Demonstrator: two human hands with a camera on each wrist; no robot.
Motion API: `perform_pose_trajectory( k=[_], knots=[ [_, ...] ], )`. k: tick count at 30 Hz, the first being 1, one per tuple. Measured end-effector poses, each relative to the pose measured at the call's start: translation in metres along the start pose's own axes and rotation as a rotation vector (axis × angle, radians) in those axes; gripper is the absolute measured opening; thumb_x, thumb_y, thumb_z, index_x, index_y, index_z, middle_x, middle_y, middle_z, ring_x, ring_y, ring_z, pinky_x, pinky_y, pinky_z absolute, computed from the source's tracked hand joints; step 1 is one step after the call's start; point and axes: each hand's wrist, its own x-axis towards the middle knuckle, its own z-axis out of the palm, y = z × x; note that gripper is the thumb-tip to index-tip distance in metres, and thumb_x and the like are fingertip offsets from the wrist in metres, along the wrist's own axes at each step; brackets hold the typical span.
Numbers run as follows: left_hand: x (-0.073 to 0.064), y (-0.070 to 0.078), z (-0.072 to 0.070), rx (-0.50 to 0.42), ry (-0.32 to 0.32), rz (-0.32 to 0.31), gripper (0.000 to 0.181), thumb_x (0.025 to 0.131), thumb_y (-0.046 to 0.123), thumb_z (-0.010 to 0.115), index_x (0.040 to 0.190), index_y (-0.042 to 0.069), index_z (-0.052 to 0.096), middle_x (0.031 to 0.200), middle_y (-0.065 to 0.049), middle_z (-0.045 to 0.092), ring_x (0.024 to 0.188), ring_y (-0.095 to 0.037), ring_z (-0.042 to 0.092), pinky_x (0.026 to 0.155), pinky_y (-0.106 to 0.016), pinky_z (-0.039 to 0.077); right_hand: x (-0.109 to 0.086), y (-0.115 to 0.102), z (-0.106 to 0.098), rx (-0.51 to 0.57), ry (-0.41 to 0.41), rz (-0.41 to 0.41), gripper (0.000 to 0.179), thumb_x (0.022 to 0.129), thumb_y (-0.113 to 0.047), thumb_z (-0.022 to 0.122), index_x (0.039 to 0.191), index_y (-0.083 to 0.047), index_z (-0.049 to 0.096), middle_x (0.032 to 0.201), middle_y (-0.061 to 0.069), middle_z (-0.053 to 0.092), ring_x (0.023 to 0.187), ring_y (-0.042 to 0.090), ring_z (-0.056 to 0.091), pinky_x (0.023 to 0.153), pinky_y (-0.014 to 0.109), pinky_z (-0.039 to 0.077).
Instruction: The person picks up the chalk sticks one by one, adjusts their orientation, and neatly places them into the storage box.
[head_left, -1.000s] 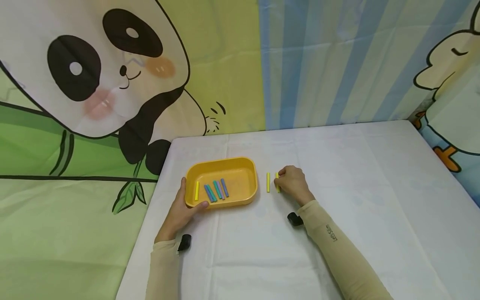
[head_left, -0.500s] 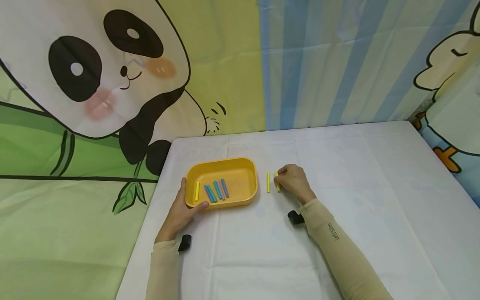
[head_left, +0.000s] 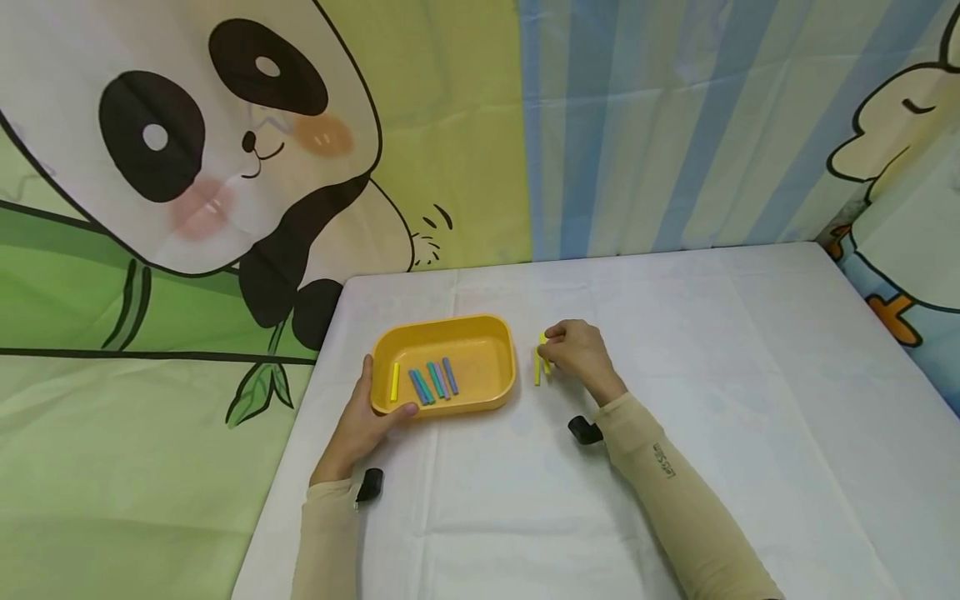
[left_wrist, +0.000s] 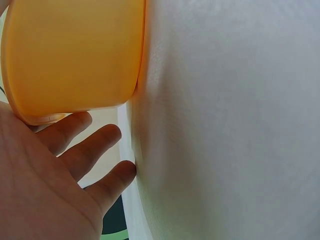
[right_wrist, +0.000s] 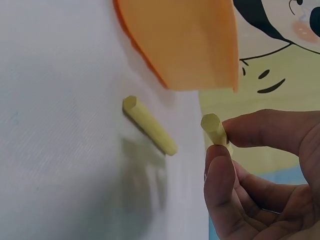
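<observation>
In the head view my left hand (head_left: 356,432) holds the left end of an orange-yellow plastic tray (head_left: 480,403), thumb along the near side and fingers at the left wall. Several thin chalk sticks lie inside: a yellow one (head_left: 395,382) by the left wall, then blue, green and purple ones (head_left: 437,380). My right hand (head_left: 583,357) pinches a yellow chalk stick (right_wrist: 215,129) between thumb and index finger, raised off the table in the right wrist view. Just left of it, a second yellow chalk stick (right_wrist: 150,126) lies on the cloth beside the tray.
A white cloth covers the table (head_left: 720,367). Behind it hangs a printed curtain (head_left: 450,133) with a panda and blue stripes. Each wrist carries a small black camera, such as the right one (head_left: 585,430).
My right hand has lifted its yellow chalk stick off the cloth and moved it left and slightly away, close to the other yellow stick. The left hand and tray stay put.
</observation>
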Motion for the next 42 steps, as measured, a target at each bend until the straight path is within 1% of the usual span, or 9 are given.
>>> perform_pose_trajectory(
  k=[12,15,21,23,28,31,35,37,42],
  knots=[
    [0.000,0.001,0.000,0.004,0.000,-0.010,0.123,0.082,0.043,0.085,0.160,0.039,-0.011,0.169,-0.002,0.006,0.154,-0.023,0.011,0.122,-0.057,0.013,-0.005,-0.024,0.003,0.066,-0.026,-0.057,0.032,0.087,-0.021,0.077,0.115,-0.007,0.070,0.102,0.007,0.069,0.079,0.021,0.067,0.064,0.028,0.055],
    [-0.001,0.001,0.000,0.005,-0.003,-0.014,0.123,0.082,0.045,0.084,0.159,0.040,-0.011,0.169,-0.001,0.005,0.154,-0.024,0.011,0.121,-0.057,0.013,-0.006,-0.030,0.004,0.091,-0.045,-0.063,0.032,0.087,-0.021,0.077,0.116,-0.007,0.070,0.102,0.007,0.069,0.082,0.024,0.068,0.067,0.030,0.056],
    [0.000,0.002,-0.001,0.002,-0.003,-0.010,0.123,0.082,0.046,0.084,0.159,0.042,-0.011,0.169,0.000,0.006,0.154,-0.023,0.010,0.121,-0.058,0.012,-0.005,-0.042,0.006,0.150,-0.071,-0.086,0.032,0.087,-0.019,0.076,0.116,-0.007,0.069,0.102,0.008,0.070,0.090,0.034,0.071,0.078,0.042,0.059],
    [0.001,0.002,-0.001,-0.001,-0.002,-0.010,0.123,0.081,0.046,0.084,0.159,0.042,-0.011,0.169,0.000,0.006,0.154,-0.022,0.011,0.122,-0.058,0.012,-0.004,-0.047,0.009,0.152,-0.072,-0.094,0.031,0.087,-0.019,0.076,0.115,-0.007,0.069,0.101,0.007,0.070,0.088,0.033,0.071,0.077,0.040,0.060],
    [0.000,0.002,-0.001,0.005,0.000,-0.027,0.124,0.081,0.049,0.084,0.159,0.043,-0.012,0.169,0.001,0.006,0.154,-0.022,0.011,0.121,-0.058,0.013,-0.001,-0.059,0.020,0.160,-0.080,-0.110,0.030,0.086,-0.018,0.077,0.112,-0.007,0.070,0.099,0.006,0.071,0.081,0.026,0.071,0.070,0.032,0.060],
    [0.000,0.002,-0.001,0.011,0.002,-0.035,0.123,0.081,0.048,0.084,0.159,0.043,-0.012,0.170,0.001,0.005,0.154,-0.023,0.011,0.121,-0.058,0.013,0.001,-0.065,0.028,0.189,-0.101,-0.120,0.029,0.086,-0.017,0.078,0.112,-0.005,0.070,0.098,0.007,0.071,0.082,0.026,0.070,0.075,0.037,0.061],
    [-0.001,0.002,-0.001,0.007,0.003,-0.039,0.122,0.082,0.045,0.084,0.159,0.042,-0.011,0.170,0.001,0.005,0.154,-0.023,0.011,0.121,-0.059,0.013,0.001,-0.069,0.039,0.226,-0.138,-0.135,0.031,0.086,-0.015,0.077,0.114,-0.003,0.070,0.097,0.008,0.071,0.085,0.031,0.071,0.082,0.045,0.060],
    [-0.001,0.003,-0.001,0.002,0.005,-0.040,0.122,0.083,0.044,0.084,0.159,0.041,-0.011,0.170,0.001,0.006,0.154,-0.023,0.011,0.121,-0.059,0.012,0.002,-0.071,0.045,0.233,-0.148,-0.139,0.032,0.086,-0.014,0.077,0.114,-0.002,0.070,0.096,0.008,0.071,0.084,0.030,0.071,0.083,0.046,0.059],
    [-0.001,0.003,-0.001,-0.001,0.006,-0.038,0.123,0.082,0.045,0.084,0.160,0.040,-0.011,0.169,-0.001,0.007,0.153,-0.024,0.013,0.121,-0.059,0.013,0.005,-0.073,0.060,0.194,-0.145,-0.118,0.029,0.085,-0.014,0.079,0.111,-0.003,0.070,0.094,0.008,0.071,0.082,0.029,0.072,0.082,0.044,0.060]
  ],
)
